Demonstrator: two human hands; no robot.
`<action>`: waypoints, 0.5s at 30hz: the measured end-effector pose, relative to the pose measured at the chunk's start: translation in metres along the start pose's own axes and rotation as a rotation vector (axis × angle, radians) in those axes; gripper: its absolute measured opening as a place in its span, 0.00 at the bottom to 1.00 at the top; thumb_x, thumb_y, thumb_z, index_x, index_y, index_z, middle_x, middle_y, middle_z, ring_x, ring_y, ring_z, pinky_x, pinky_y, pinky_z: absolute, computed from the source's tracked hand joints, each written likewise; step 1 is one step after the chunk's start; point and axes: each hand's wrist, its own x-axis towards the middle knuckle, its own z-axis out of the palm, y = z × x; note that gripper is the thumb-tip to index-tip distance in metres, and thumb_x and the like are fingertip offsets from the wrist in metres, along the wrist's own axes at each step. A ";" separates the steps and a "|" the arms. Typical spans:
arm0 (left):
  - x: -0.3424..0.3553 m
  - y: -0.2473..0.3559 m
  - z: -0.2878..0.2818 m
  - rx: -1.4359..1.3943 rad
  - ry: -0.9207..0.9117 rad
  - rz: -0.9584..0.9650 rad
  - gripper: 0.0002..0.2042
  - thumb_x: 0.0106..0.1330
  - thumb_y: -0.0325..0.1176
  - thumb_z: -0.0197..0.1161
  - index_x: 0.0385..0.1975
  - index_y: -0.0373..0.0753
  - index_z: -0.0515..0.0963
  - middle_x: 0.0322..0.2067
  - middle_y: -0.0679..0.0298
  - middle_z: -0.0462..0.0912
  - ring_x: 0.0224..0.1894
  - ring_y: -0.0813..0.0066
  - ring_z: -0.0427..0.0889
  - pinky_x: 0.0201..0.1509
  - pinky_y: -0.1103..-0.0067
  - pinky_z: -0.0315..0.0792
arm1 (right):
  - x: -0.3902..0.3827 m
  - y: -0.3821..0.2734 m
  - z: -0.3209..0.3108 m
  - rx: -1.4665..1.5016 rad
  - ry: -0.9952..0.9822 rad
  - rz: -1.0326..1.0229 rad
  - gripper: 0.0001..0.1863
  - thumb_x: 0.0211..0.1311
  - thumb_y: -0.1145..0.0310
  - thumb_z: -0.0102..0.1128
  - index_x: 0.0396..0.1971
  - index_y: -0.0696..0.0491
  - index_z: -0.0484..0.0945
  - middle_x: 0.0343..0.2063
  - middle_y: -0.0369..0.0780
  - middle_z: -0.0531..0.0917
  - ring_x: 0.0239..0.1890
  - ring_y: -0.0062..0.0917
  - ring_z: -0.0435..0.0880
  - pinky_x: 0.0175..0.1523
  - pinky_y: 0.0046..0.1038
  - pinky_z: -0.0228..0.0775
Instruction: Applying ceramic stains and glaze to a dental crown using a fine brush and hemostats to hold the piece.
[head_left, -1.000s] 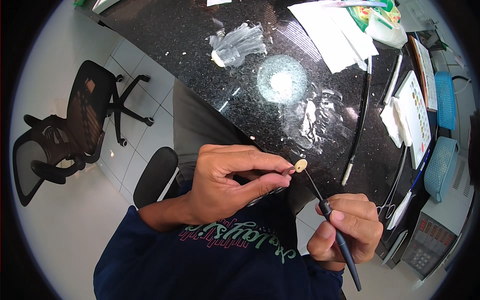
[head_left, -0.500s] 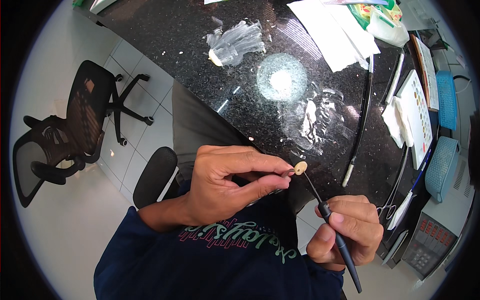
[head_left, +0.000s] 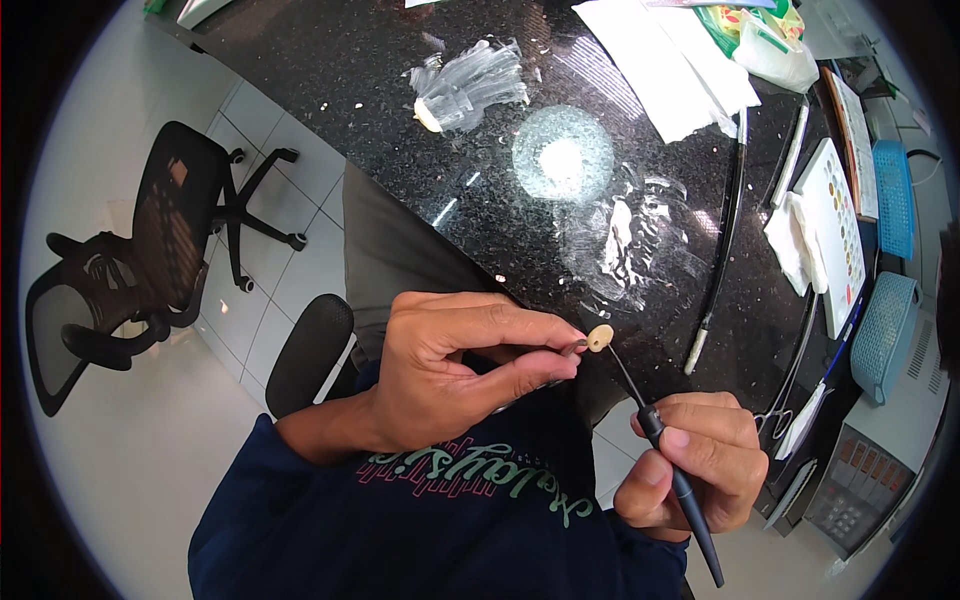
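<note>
1. Head view: left hand [head_left: 440,370] pinches a thin dark holder [head_left: 572,347] between thumb and index finger; other fingers curl behind, partly hidden.
2. Disc [head_left: 600,338], small, cream, with a dark hole, sits at the holder's end, just past the left fingertips, near the surface's [head_left: 310,50] edge in view. How it is fixed: cannot tell.
3. Right hand [head_left: 705,455] grips a slim black tool [head_left: 652,425] like a pen, tip up at the disc's lower right rim. Touching or just short: cannot tell.
4. Risk: disc could slip off or spin, likely cause a loose seat on the holder or a hard push from the tool.
5. Risk: tool tip could skid and mark the disc or poke the left fingertips, cause being how close they are.
6. Risk: both hands look unsupported, so a wobble could spoil contact; a dropped disc might reach the floor [head_left: 610,445] and be hard to find.
7. Around: white smear [head_left: 620,240] beyond the disc, could dirty it if dropped there; black rod [head_left: 730,215] right of the smear, paper [head_left: 665,75] farther off.
</note>
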 end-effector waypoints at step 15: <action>-0.001 0.000 -0.001 0.005 -0.002 -0.013 0.08 0.50 0.18 0.68 0.30 0.27 0.80 0.26 0.53 0.83 0.29 0.70 0.84 0.33 0.82 0.79 | -0.001 0.001 0.001 0.011 -0.014 -0.014 0.12 0.42 0.76 0.68 0.28 0.56 0.74 0.19 0.39 0.78 0.18 0.25 0.80 0.21 0.20 0.74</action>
